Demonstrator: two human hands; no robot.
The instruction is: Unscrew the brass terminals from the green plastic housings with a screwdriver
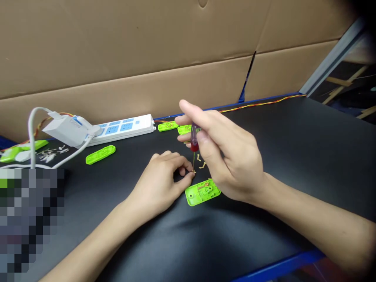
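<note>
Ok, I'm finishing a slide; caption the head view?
Left hand pinches a small golden metal piece; right hand holds a purple-and-red screwdriver over it.

Left arm (117, 221) reaches in from seven o'clock, left hand (163, 176) pinching; right arm (308, 213) from four o'clock, right hand (235, 154) gripping.

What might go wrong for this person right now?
The screwdriver points down at a tiny brass-coloured piece by the left hand's fingertips, so a slip might jab a finger or flick the piece away. The right hand also appears close to the green plastic casing and might nudge it.
</note>
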